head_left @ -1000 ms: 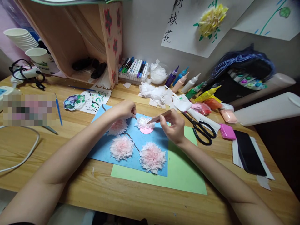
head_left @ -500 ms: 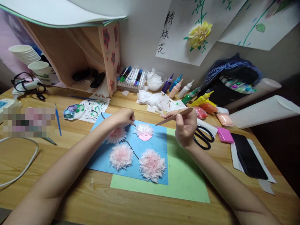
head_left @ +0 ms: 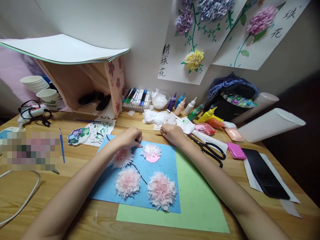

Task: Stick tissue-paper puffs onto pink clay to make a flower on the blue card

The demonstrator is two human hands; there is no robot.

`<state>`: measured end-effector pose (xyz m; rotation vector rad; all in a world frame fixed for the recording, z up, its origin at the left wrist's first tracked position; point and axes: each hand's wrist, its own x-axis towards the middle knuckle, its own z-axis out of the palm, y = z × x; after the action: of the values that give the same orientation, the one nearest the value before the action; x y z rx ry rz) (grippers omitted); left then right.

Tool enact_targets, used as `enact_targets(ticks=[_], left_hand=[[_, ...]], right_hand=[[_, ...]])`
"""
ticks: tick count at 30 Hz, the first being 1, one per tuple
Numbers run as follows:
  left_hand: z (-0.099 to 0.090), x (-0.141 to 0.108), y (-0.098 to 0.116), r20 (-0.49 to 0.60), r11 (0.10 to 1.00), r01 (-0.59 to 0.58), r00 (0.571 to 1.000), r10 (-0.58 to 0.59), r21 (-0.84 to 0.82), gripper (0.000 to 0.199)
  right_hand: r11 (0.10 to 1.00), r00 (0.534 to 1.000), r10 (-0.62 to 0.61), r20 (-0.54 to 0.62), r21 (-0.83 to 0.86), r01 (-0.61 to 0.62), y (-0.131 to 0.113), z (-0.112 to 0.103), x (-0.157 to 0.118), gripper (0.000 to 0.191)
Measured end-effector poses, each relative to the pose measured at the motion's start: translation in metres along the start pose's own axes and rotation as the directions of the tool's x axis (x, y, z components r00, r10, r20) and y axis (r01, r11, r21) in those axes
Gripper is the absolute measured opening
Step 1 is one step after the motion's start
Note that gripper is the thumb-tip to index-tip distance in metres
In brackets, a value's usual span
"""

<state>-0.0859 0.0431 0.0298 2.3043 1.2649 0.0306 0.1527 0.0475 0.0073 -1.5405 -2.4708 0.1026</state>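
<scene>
My left hand is closed in a pinch over the top edge of the blue paper; a small dark tip shows below its fingers, too small to name. Just below it sits a half-covered tissue-paper flower on a pink round base. Three fuller pink-white tissue flowers, one of them at the lower right, lie on the same sheet with a dark painted stem. My right hand has its fingertips pinched together at the edge of the white tissue paper. Whatever it holds is hidden.
Black-handled scissors lie right of my right hand, near a phone and a pink packet. Green paper lies under the blue sheet. Behind stand paint bottles and markers. A paint palette is at left.
My right hand has moved left and down to the tissue pile; the flat brown stick it held no longer shows. My left hand stays pinched near the same flower. The view has tilted upward.
</scene>
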Motion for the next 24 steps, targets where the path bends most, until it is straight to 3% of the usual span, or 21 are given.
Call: enact_targets(ticks=[2, 5, 8, 11, 15, 20, 22, 24], left_hand=[[0.0, 0.0, -0.002, -0.018, 0.999, 0.007, 1.0, -0.008, -0.043, 0.024], [-0.001, 0.0, -0.002, -0.01, 0.998, 0.009, 1.0, -0.009, -0.056, 0.029], [-0.003, -0.001, 0.001, 0.042, 0.999, 0.041, 0.998, -0.04, -0.007, 0.025], [-0.005, -0.001, 0.003, 0.046, 0.997, 0.075, 0.996, -0.076, 0.025, 0.021], [-0.005, 0.0, -0.001, 0.008, 0.991, 0.125, 0.992, -0.125, 0.049, 0.016], [-0.008, 0.0, -0.001, -0.13, 0.963, 0.263, 0.959, -0.253, 0.058, 0.014], [-0.011, -0.002, 0.006, -0.18, 0.974, 0.226, 0.959, -0.22, 0.014, 0.017], [-0.014, -0.005, 0.016, -0.16, 0.989, 0.136, 0.976, -0.144, -0.063, 0.026]], right_hand=[[0.999, 1.0, 0.006, -0.02, 0.036, -0.005, -0.001, -0.004, 0.001, 0.014], [0.961, 0.998, 0.025, -0.059, 0.276, -0.008, 0.0, -0.018, -0.003, 0.01], [0.835, 0.998, 0.03, -0.058, 0.55, 0.006, 0.001, -0.037, -0.009, 0.013], [0.737, 0.999, -0.017, 0.039, 0.675, -0.014, 0.0, -0.056, -0.015, 0.02], [0.661, 0.955, -0.178, 0.236, 0.748, -0.061, -0.007, -0.073, -0.024, 0.026], [0.661, 0.83, -0.355, 0.43, 0.744, -0.102, -0.022, -0.075, -0.03, 0.029], [0.696, 0.838, -0.317, 0.444, 0.709, -0.112, -0.027, -0.068, -0.03, 0.027], [0.726, 0.872, -0.242, 0.425, 0.676, -0.128, -0.032, -0.059, -0.028, 0.023]])
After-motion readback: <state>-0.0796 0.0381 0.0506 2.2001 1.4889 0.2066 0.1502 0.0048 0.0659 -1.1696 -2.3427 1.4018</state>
